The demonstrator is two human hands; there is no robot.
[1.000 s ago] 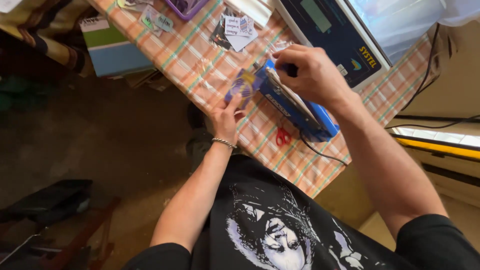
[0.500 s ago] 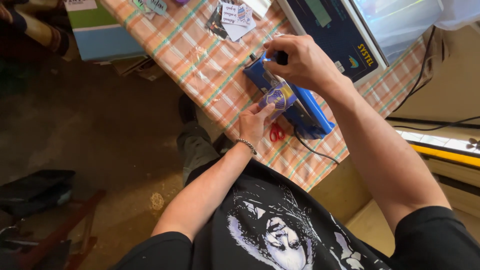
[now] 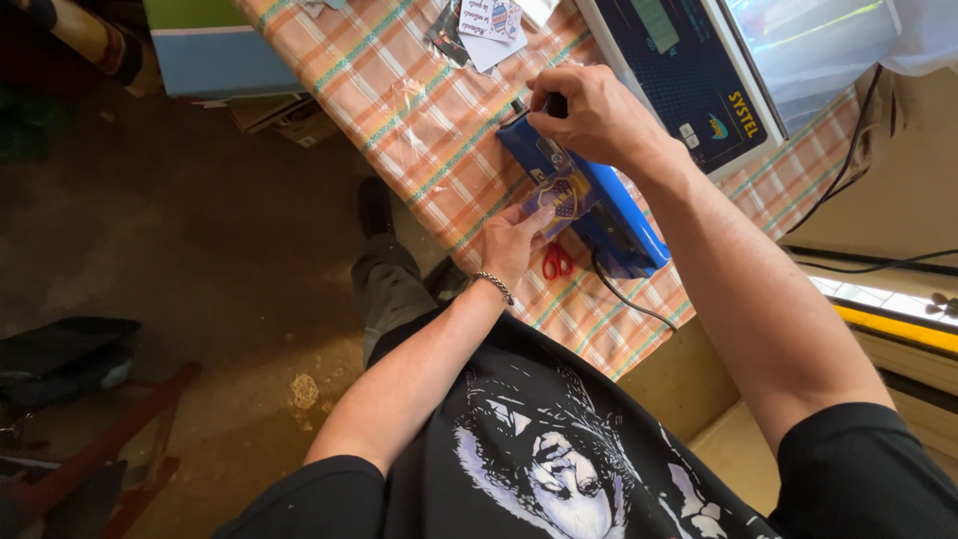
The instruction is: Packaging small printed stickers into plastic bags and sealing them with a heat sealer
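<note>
Item: small clear packet at a blue heat sealer, checked worktop.

Nearest us, our left hand (image 3: 511, 243) pinches the clear packet (image 3: 555, 198) with its fingers pressed together, feeding its edge into the blue sealer (image 3: 609, 215); red scissors (image 3: 556, 262) lie just beside. Beyond, our right hand (image 3: 591, 115) bears down closed on the sealer's arm. We judge the sealing step in hand; next, lift the arm and draw the packet clear. Farther off: printed cards (image 3: 487, 20) and a weighing scale (image 3: 699, 70) on the worktop (image 3: 429, 120).
</note>
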